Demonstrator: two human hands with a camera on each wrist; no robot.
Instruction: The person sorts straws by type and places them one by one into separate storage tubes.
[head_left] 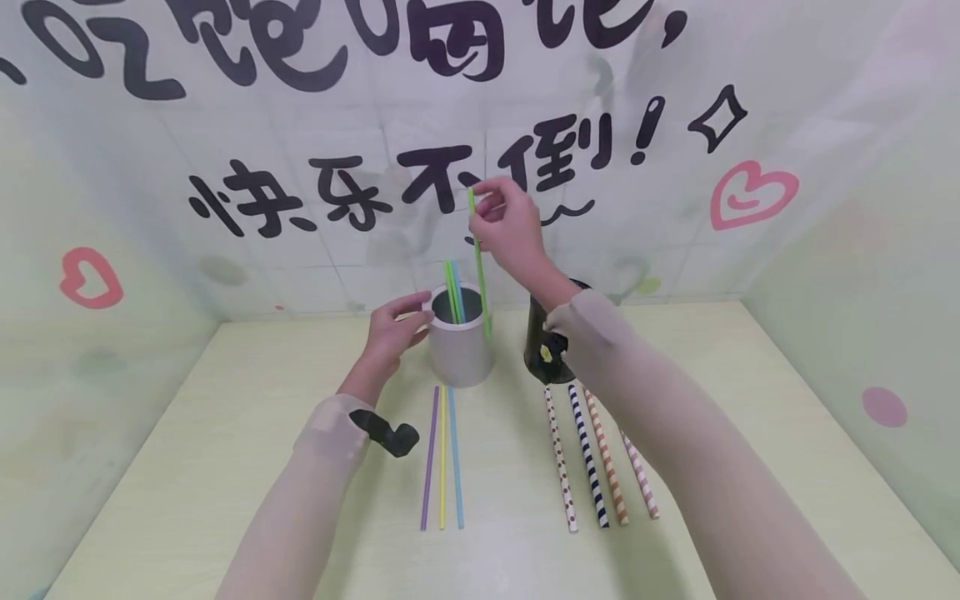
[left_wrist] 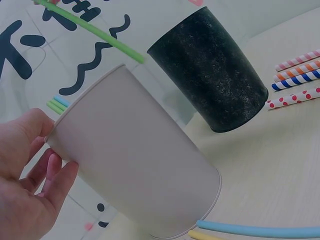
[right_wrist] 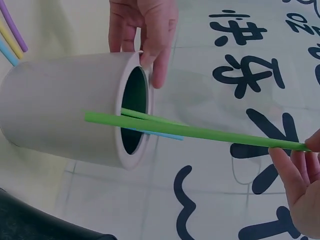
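A light grey cup (head_left: 461,354) stands on the table, with green straws (head_left: 452,292) and a blue straw (head_left: 458,287) leaning in it. My left hand (head_left: 393,333) grips its left side at the rim, thumb and fingers against the wall (left_wrist: 30,170). Above and right of the cup, my right hand (head_left: 513,225) pinches a green straw (head_left: 480,258) near its top end. That straw slants downward, and its lower end overlaps the cup's outer wall in the right wrist view (right_wrist: 200,132). In the left wrist view, the lower end hangs beside the rim.
A black cup (left_wrist: 210,70) stands right of the grey one, partly behind my right forearm. Purple (head_left: 430,458), yellow (head_left: 442,458) and blue (head_left: 456,458) straws lie in front of the grey cup. Several patterned paper straws (head_left: 588,454) lie before the black cup. A lettered wall (head_left: 360,275) rises behind.
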